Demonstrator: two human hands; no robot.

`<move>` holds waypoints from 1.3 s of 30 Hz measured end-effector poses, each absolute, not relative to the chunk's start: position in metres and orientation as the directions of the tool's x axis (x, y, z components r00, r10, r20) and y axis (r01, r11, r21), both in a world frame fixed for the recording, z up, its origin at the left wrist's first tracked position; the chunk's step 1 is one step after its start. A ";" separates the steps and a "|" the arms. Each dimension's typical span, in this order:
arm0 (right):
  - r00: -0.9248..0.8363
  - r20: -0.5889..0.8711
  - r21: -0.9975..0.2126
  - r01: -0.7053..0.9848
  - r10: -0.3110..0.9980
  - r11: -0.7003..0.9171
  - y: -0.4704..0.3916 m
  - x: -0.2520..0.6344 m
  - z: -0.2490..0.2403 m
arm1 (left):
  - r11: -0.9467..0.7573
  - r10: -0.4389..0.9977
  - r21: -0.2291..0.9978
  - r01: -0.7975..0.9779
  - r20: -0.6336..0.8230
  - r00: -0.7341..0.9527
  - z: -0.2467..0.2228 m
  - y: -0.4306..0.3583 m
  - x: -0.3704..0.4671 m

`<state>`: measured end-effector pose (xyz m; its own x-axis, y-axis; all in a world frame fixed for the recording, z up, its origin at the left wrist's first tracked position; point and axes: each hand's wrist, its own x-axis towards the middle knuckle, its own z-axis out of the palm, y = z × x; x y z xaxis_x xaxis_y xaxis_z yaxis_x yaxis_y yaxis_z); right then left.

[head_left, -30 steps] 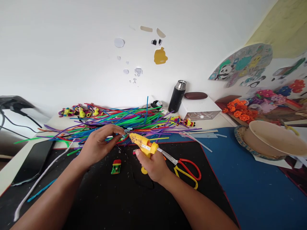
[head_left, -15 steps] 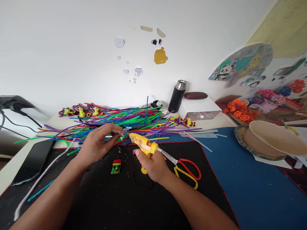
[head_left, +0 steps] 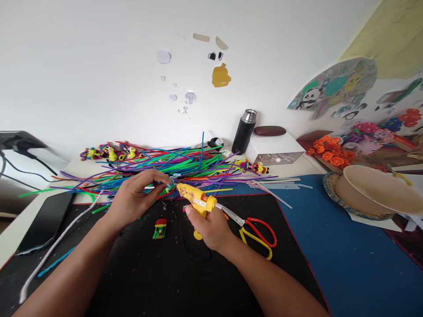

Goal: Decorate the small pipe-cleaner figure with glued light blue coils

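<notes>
My right hand (head_left: 213, 226) is closed around the handle of a yellow glue gun (head_left: 193, 197), its nozzle pointing up and left. Between thumb and fingertips, my left hand (head_left: 139, 193) pinches a small light-blue piece (head_left: 172, 179) that looks like bent pipe cleaner; its exact shape is too small to make out. The glue gun's tip is right beside this piece, and I cannot tell whether they touch. Below the hands, a small green figure with a red and yellow top (head_left: 159, 229) lies on the black mat (head_left: 139, 281).
Scissors with red and yellow handles (head_left: 261, 233) lie right of my right hand. A heap of colourful pipe cleaners (head_left: 185, 163) spreads behind the hands. A black flask (head_left: 244, 132) stands by a white box (head_left: 280, 147). At left lies a phone (head_left: 46, 222); at right, a bowl (head_left: 380, 189).
The glue gun's tip has shifted very slightly left, closer to the light-blue piece. Both hands keep their hold.
</notes>
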<state>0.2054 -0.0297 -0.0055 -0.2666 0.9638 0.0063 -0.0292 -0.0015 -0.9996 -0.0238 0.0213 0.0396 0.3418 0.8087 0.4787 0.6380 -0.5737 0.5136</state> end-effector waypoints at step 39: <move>-0.283 -0.043 -0.993 -0.091 0.958 -0.071 -0.028 0.206 -0.014 | -0.498 0.799 0.428 0.754 0.564 0.207 0.033 0.026 -0.026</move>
<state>0.2062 -0.0277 -0.0140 -0.2830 0.9582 -0.0426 -0.0910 -0.0710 -0.9933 -0.0264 0.0264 0.0332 0.2073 0.7995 0.5638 0.7541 -0.4977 0.4285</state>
